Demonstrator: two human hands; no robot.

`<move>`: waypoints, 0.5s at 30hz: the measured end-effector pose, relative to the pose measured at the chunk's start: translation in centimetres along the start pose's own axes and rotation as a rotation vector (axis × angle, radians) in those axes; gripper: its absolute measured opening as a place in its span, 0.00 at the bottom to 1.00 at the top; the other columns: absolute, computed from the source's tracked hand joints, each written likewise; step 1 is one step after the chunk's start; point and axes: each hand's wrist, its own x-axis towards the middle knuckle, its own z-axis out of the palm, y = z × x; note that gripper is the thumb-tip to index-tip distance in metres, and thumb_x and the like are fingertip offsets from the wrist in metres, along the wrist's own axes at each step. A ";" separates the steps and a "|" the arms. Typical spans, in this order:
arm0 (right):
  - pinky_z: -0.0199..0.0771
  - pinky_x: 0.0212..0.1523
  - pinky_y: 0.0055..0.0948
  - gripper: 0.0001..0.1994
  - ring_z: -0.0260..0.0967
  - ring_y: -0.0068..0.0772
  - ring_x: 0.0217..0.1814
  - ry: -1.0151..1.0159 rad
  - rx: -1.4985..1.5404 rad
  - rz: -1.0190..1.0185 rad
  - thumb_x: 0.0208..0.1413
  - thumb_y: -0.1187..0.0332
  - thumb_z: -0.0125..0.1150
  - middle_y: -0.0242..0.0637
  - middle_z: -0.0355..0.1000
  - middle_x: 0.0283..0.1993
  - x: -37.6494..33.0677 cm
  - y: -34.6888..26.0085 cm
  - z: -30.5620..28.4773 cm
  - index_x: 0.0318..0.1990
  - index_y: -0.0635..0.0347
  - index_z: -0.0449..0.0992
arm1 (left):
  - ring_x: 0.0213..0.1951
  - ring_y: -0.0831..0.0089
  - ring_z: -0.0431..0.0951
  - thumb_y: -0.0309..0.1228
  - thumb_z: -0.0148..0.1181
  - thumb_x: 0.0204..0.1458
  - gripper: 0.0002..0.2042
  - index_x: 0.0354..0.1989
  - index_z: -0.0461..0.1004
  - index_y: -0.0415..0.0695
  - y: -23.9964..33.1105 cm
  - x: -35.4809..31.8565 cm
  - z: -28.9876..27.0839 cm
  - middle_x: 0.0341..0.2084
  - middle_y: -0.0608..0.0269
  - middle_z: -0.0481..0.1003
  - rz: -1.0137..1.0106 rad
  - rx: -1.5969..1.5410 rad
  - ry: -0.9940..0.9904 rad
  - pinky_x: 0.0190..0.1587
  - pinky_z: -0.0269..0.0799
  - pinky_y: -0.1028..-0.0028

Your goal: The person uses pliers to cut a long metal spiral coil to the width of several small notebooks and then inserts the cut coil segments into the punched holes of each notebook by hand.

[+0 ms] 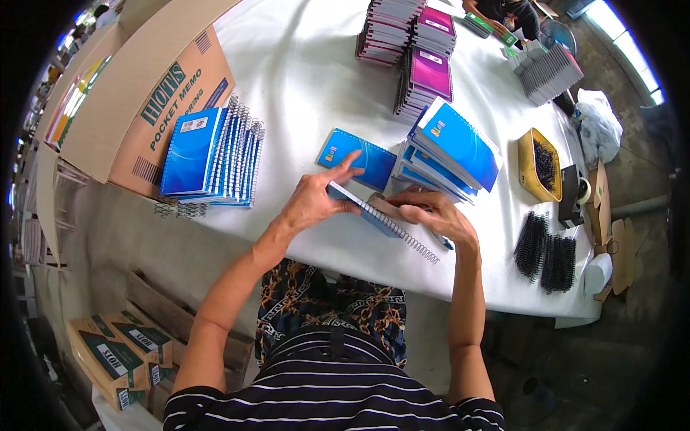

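Note:
My left hand [313, 197] grips a small blue spiral notebook [381, 221] tilted on its edge, thumb on one side and fingers on the other. A silver wire coil [420, 248] runs along the notebook's edge and sticks out past its near right end. Closed fingers of my right hand [438, 217] are at the coil side. A thin tool with a blue end [447, 243] shows beneath that hand; its grip is partly hidden. Just beyond lies another blue notebook [370, 161] flat on the table. A leaning stack of blue notebooks [460, 144] stands beyond my right hand.
Blue notebooks with protruding coils [190, 154] stand beside a large carton [172, 100] at left. Purple notebooks [430, 72] are stacked at the back. On the right are a yellow tray [528, 169], a tape dispenser [571, 197] and black coils [546, 251]. Another person [514, 18] handles green notebooks.

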 end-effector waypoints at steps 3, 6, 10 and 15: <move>0.65 0.56 0.32 0.25 0.69 0.36 0.52 -0.038 0.242 -0.259 0.58 0.51 0.55 0.45 0.74 0.50 -0.8 1.4 -0.9 0.51 0.65 0.78 | 0.59 0.70 0.71 0.20 0.74 0.37 0.48 0.70 0.58 0.59 -0.4 0.1 0.5 0.57 0.55 0.73 0.011 -0.060 -0.007 0.56 0.70 0.73; 0.64 0.57 0.34 0.27 0.69 0.38 0.53 0.001 0.167 -0.103 0.56 0.50 0.55 0.45 0.73 0.51 -0.7 -1.0 -0.2 0.50 0.68 0.78 | 0.59 0.72 0.71 0.21 0.73 0.39 0.46 0.70 0.58 0.59 -0.9 -0.3 0.1 0.57 0.55 0.73 0.026 -0.053 0.003 0.55 0.71 0.74; 0.63 0.59 0.34 0.27 0.67 0.39 0.56 -0.038 0.497 -0.241 0.58 0.48 0.54 0.45 0.73 0.52 -0.7 2.2 -0.7 0.50 0.66 0.79 | 0.58 0.73 0.72 0.22 0.72 0.40 0.45 0.70 0.58 0.58 -0.9 0.4 0.4 0.57 0.54 0.73 0.050 -0.030 -0.032 0.54 0.72 0.75; 0.63 0.58 0.34 0.29 0.69 0.40 0.54 -0.015 0.433 -0.184 0.56 0.45 0.57 0.44 0.73 0.51 0.2 0.8 0.0 0.49 0.65 0.80 | 0.58 0.74 0.72 0.23 0.73 0.40 0.44 0.70 0.59 0.57 0.0 0.1 -0.1 0.57 0.54 0.73 -0.004 -0.111 -0.026 0.53 0.73 0.76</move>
